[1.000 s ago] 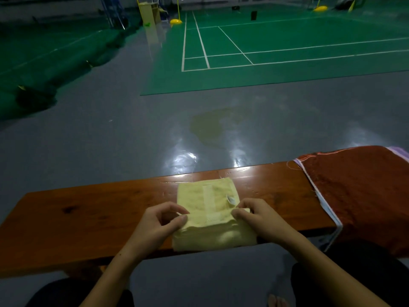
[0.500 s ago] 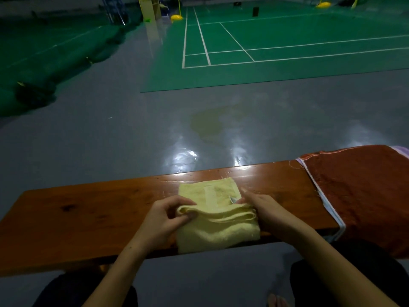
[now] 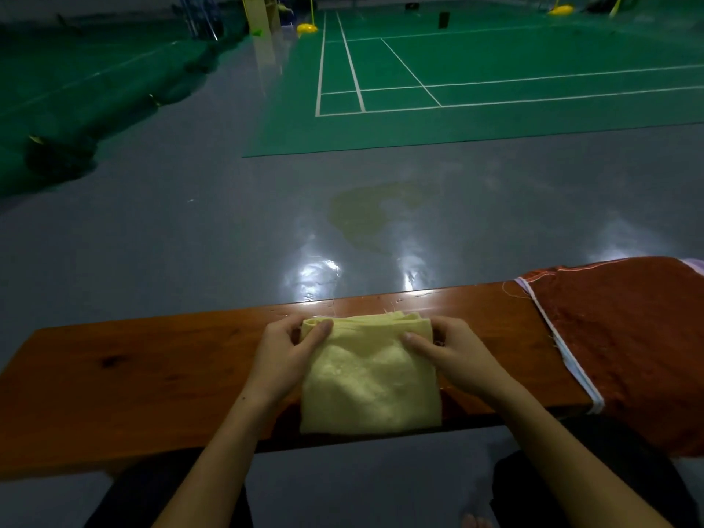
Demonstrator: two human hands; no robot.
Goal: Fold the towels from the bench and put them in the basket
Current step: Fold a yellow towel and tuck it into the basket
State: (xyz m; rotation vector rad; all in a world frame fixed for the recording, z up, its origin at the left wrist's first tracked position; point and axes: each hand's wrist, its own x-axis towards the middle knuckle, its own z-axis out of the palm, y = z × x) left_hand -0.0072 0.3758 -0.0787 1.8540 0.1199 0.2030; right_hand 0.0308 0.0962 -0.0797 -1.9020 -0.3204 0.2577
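1. While both hands hold the yellow towel (image 3: pixel 371 379) at its far edge, the step in hand appears to be the closing of a fold: the cloth already lies as a compact, several-layered square.
2. Left hand (image 3: pixel 289 360): the thumb lies on top of the far left corner and the fingers (image 3: pixel 284 329) curl round the corner's edge, so the hand pinches the cloth there.
3. Right hand (image 3: pixel 453 358): the thumb presses on the top layer near the far right corner, and the fingers (image 3: pixel 444 329) wrap the right edge; this hand also pinches the towel.
4. Position of the towel: it rests on the wooden surface (image 3: pixel 133 375), about midway along the visible length, with its near edge hanging slightly past the surface's near edge, towards the person's lap.
5. Appearance of the towel: pale yellow, soft and fleecy on its top face; stacked layer edges show along the far side, with a few loose threads; the sides are roughly straight, the near corners fairly square.
6. A red-brown towel (image 3: pixel 628 348) with a white hem lies spread over the right end of the surface, well apart from the yellow one and judged to be unfolded.
7. Next move, as judged: flatten or finish the fold, then lift the bundle with both hands so the layers do not slip, and carry it to the basket, which is not in view.
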